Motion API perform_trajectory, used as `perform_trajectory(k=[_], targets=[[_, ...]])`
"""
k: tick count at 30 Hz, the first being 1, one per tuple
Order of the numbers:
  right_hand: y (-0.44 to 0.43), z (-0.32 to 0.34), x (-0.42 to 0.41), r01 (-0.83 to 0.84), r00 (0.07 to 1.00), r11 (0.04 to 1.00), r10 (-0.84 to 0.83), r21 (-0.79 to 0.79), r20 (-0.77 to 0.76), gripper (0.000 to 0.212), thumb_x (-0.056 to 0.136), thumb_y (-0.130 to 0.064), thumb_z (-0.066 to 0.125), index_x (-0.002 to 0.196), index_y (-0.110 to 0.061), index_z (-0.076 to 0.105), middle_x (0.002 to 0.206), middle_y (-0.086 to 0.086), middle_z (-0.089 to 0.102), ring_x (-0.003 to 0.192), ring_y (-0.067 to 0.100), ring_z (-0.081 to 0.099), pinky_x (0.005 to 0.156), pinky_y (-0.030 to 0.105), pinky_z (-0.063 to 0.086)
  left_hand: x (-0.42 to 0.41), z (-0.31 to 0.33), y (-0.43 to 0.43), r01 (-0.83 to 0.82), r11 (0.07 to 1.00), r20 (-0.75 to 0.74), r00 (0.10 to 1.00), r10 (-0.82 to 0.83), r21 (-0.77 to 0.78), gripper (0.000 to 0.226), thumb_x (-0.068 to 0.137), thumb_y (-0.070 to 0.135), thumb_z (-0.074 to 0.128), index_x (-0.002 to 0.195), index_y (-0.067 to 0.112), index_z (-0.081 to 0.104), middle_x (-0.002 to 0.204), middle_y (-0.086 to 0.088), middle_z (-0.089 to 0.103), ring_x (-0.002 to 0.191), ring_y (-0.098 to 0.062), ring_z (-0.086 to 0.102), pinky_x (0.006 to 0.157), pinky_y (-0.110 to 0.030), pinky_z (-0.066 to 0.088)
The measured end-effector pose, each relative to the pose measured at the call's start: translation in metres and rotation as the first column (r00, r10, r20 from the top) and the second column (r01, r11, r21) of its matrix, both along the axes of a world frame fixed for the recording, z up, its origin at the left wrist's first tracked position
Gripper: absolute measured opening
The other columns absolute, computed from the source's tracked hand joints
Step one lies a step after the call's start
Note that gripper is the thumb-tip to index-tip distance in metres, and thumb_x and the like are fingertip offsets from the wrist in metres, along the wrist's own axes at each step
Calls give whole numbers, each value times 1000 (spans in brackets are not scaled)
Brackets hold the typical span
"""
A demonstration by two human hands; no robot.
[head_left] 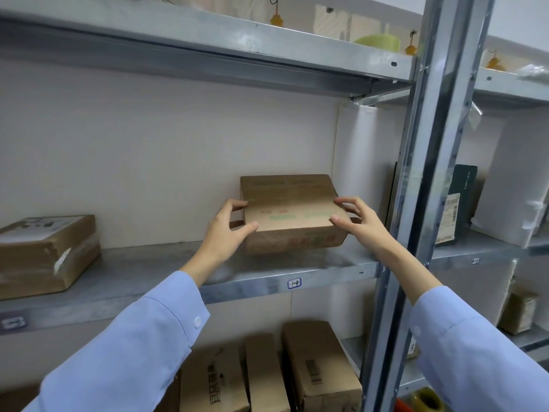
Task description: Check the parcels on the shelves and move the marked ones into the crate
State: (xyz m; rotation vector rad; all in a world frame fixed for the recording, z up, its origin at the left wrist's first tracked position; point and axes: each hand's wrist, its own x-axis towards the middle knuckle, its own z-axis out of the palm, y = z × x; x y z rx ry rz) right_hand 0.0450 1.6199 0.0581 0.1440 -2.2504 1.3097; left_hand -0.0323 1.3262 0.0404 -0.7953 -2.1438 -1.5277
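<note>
A brown cardboard parcel point(289, 209) is being gripped at its left end by the left hand point(230, 226) and at its right end by the right hand point(355, 217), with fingers curled over its top. It is being held on the middle metal shelf point(148, 272).

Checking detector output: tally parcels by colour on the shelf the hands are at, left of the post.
Brown cardboard boxes: 2
White wrapped parcel: 1
Total: 3
</note>
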Motion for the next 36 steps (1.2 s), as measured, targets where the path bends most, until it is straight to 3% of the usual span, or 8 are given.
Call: perform_trajectory(k=[6,12,16,20,25,29,33,36], targets=[[-9,9,4,11,1000,999,-11,-39,13,83,86,-24,74,151,-32,22,151,4,37,130,27,46,97,31,47,-3,0,-5,59,997,-1,998,-59,46,62,80,18,77,131,27,43,135,8,52,125,-10,49,107,-31,41],[-16,13,5,-13,999,999,14,-51,35,99,84,-12,75,156,-29,9,158,8,29,140,25,36,103,34,40,-4,6,-5,93,993,31,995,-95,76,88,77,1,77,145,28,30,147,4,42,121,-15,52,87,-22,48],[-21,15,6,-10,1000,999,10,-35,22,99,84,-12,75,156,-28,9,157,5,30,140,23,36,105,37,43,-4,8,-4,124,987,47,991,-129,101,97,74,-4,77,151,26,25,148,-1,43,128,-19,50,97,-39,51],[-23,18,6,-8,1000,1000,8,-27,1,97,85,-13,75,155,-30,11,143,1,38,123,18,46,78,15,50,-4,11,-5,107,984,72,990,-118,139,94,78,6,79,151,28,25,144,1,45,124,-19,52,93,-45,54],[-24,18,3,-11,999,1000,11,5,-39,93,83,-18,78,155,-29,19,143,-2,42,129,20,47,98,26,48,-6,12,-6,68,988,27,997,-72,142,88,77,8,79,150,21,33,138,-5,39,125,-16,49,85,-5,44],[-28,17,4,-21,999,1000,21,4,-33,87,84,-20,77,153,-27,26,140,-9,48,123,11,51,107,30,42,-2,12,-6,93,982,31,994,-100,167,85,78,2,78,147,23,34,136,-5,36,121,-13,47,82,4,37],[-29,16,6,-13,1000,1000,12,-28,-25,82,85,-27,75,151,-28,27,134,-9,52,120,8,51,82,9,46,0,11,-11,113,980,35,992,-120,162,84,72,23,82,144,25,39,142,2,44,128,-13,47,100,-21,40],[-27,15,8,-22,1000,996,22,-81,5,77,84,-31,76,145,-30,29,133,-3,56,120,12,55,81,15,46,2,10,-15,106,983,46,992,-114,148,73,75,24,82,138,24,44,136,8,53,126,-11,49,109,-36,39]])
